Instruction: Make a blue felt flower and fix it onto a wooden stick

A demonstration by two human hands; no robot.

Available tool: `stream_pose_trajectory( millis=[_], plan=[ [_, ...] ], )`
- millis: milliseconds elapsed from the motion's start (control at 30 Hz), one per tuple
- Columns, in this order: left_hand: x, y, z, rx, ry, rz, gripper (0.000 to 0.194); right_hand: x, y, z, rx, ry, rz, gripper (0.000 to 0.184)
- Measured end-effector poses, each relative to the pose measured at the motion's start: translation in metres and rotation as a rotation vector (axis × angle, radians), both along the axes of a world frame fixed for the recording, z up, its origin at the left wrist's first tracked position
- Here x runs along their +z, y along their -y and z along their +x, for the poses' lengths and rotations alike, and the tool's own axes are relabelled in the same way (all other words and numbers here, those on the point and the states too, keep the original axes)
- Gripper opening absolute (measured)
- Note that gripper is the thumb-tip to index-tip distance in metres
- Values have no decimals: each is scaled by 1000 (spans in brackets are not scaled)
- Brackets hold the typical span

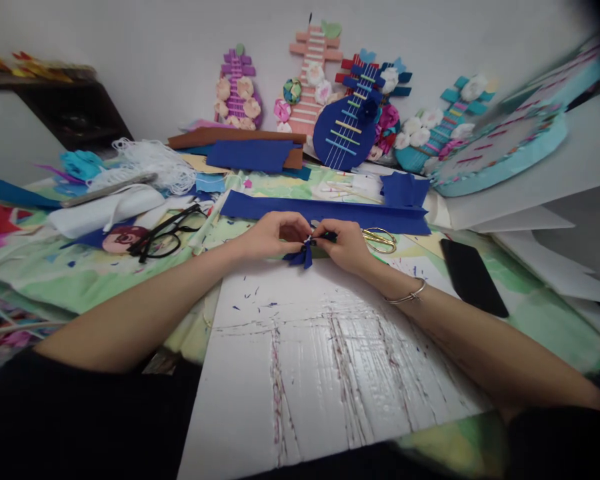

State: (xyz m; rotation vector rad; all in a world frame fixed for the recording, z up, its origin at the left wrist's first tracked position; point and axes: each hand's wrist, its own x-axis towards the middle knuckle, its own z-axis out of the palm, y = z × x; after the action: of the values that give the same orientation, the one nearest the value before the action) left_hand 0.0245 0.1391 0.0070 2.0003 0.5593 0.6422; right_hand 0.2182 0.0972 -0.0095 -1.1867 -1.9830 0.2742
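Both hands meet over the far end of a white scored board. Between them is a small gathered piece of dark blue paper, with a bit of white string at its pinched top. My left hand pinches the paper from the left, thumb and fingers curled round. From the right, my right hand closes its fingertips at the same spot. Part of the paper is hidden by the fingers. Just beyond lies a long folded blue paper strip. Gold-handled scissors rest beside my right hand.
A black phone lies at right, black glasses at left. White string is heaped behind the glasses. Several paper-decorated instrument models, including a blue one, lean on the wall. White boards stand at right. Blue scraps dot the board.
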Motion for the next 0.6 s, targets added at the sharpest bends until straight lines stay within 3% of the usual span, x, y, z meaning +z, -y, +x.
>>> stream_pose_trajectory(
  millis=[300, 600],
  plan=[
    [0, -1, -1, -27, 36, -35, 22, -2, -2, 2, 28, -37, -31, 11],
    [-7, 1, 3, 144, -51, 289, 16, 0, 1, -2, 90, -19, -59, 8]
  ],
)
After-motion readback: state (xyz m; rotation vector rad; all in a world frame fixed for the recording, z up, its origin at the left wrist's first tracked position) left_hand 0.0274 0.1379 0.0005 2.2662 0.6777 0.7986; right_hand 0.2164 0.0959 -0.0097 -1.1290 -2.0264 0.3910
